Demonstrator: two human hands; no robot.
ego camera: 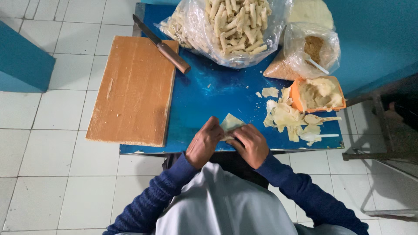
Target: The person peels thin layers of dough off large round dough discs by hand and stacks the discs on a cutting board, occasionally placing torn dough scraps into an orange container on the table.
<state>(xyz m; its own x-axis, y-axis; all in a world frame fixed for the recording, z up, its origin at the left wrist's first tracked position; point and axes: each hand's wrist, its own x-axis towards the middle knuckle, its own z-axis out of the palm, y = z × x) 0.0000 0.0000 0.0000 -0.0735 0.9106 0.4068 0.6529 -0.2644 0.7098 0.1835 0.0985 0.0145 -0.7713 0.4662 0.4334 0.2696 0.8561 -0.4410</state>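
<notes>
My left hand point(203, 143) and my right hand point(251, 145) meet at the near edge of a small blue table point(209, 93). Between their fingers they hold a thin pale pastry wrapper point(230, 123), partly folded, one corner sticking up. Both hands grip it; whatever lies inside the fold is hidden. To the right lies a loose pile of more pale wrappers point(283, 116). An orange tub of pale filling point(320, 93) stands beyond that pile, with a wooden spoon point(320, 119) and a white plastic spoon point(320, 136) lying next to it.
A wooden board point(133, 89) overhangs the table's left side, a wooden-handled knife point(163, 47) resting on its far corner. At the back stand a clear bag of several rolled pastries point(230, 26) and a bag of brown crumbs point(311, 52). White floor tiles surround the table.
</notes>
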